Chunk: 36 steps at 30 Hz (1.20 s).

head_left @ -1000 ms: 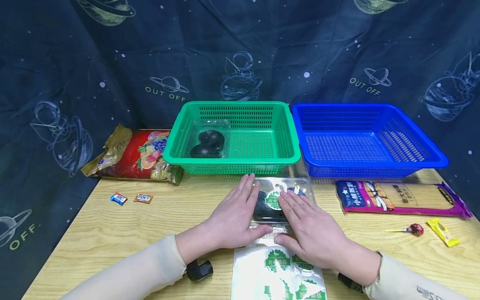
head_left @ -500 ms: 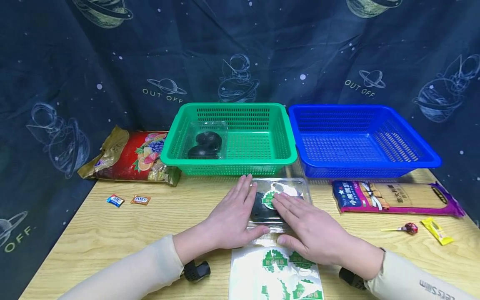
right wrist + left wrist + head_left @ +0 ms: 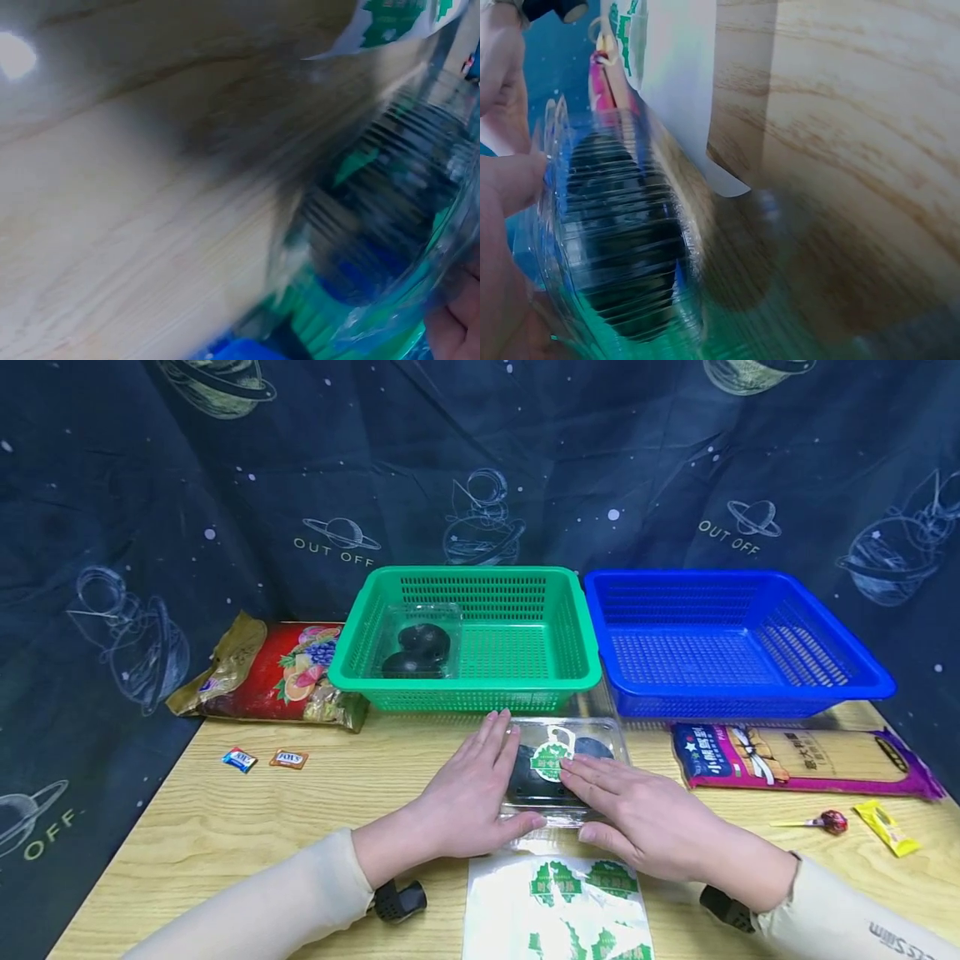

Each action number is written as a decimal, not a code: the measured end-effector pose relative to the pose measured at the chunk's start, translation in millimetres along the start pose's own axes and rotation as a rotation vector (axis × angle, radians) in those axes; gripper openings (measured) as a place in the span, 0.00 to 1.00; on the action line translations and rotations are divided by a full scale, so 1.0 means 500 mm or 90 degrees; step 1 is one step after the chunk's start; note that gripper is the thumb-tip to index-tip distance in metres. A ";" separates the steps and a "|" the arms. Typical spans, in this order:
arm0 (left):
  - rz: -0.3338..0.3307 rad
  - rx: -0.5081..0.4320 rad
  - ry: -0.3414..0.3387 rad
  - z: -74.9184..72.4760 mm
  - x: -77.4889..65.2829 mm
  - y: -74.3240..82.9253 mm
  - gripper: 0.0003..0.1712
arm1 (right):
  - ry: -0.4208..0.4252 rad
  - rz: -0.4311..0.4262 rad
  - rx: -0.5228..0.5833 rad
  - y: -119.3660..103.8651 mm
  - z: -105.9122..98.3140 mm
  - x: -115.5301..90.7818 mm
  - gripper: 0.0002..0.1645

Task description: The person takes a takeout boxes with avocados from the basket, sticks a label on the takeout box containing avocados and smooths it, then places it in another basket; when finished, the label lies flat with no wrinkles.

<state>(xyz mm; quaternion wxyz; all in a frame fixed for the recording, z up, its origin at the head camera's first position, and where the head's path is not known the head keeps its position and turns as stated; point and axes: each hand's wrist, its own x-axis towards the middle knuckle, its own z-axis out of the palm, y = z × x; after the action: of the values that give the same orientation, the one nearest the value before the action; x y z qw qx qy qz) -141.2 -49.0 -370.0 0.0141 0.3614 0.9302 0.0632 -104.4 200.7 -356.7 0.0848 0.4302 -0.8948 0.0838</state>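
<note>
A clear plastic clamshell box (image 3: pixel 558 814) with dark rounded items (image 3: pixel 525 785) inside lies on the table in front of the green basket. On its lid is a round green-and-white sticker (image 3: pixel 550 762). My left hand (image 3: pixel 472 789) rests along the box's left side, fingers straight and thumb at the front edge. Straight fingers of my right hand (image 3: pixel 648 810) lie on the right part of the lid, tips at the sticker's edge. In the left wrist view a dark oval item (image 3: pixel 622 232) shows through the ribbed box wall.
A sticker sheet (image 3: pixel 498 902) lies in front of the box. The green basket (image 3: pixel 465 683) holds another clear box (image 3: pixel 450 610); a blue basket (image 3: pixel 750 702) stands beside it. Around them are a red bag (image 3: pixel 262 668), noodle pack (image 3: pixel 810 760), lollipop (image 3: pixel 832 821) and small wrapped candies (image 3: pixel 288 759).
My right hand has shifted slightly right across the lid, uncovering more of the sticker and the dark items. My left hand stays at the box's left side.
</note>
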 end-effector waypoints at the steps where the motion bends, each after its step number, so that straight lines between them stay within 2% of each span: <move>1: 0.001 0.000 0.000 0.000 0.000 0.001 0.59 | 0.003 0.005 -0.003 0.002 0.000 -0.004 0.33; 5: 0.001 -0.005 0.002 -0.001 0.000 0.002 0.59 | 0.011 0.023 -0.005 0.004 0.001 -0.014 0.33; 7: 0.000 -0.013 -0.002 -0.001 0.000 0.003 0.59 | 0.014 0.053 0.004 0.000 0.002 -0.018 0.34; 9: -0.003 -0.019 -0.005 0.000 0.000 0.004 0.59 | 0.020 0.114 0.022 -0.006 0.002 -0.024 0.36; 14: -0.019 -0.028 0.016 0.003 0.001 0.010 0.59 | 0.033 0.314 0.086 -0.021 0.004 -0.027 0.42; 17: -0.034 -0.032 0.027 0.000 -0.003 0.015 0.60 | 0.029 0.374 0.133 -0.020 0.005 -0.021 0.44; 20: -0.050 -0.064 0.038 -0.012 -0.006 0.016 0.61 | 0.019 0.379 0.170 -0.010 0.004 -0.019 0.45; 24: -0.057 -0.150 0.045 -0.029 0.006 -0.007 0.59 | 0.008 0.341 0.195 0.018 0.002 -0.023 0.44; 27: -0.034 -0.230 0.002 -0.031 0.020 -0.035 0.58 | 0.009 0.305 0.217 0.041 0.004 -0.025 0.43; 31: -0.006 -0.315 -0.054 -0.021 0.030 -0.062 0.62 | 0.015 0.279 0.246 0.058 0.007 -0.028 0.42; 36: -0.012 -0.345 -0.051 -0.013 0.030 -0.068 0.65 | 0.035 0.311 0.254 0.050 0.009 -0.033 0.43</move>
<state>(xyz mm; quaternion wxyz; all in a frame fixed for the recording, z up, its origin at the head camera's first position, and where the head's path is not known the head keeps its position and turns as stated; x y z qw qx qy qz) -175.8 -64.4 -367.8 0.1481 0.3380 0.8812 0.2955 -114.2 227.3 -366.4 0.0004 0.2084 -0.9348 0.2875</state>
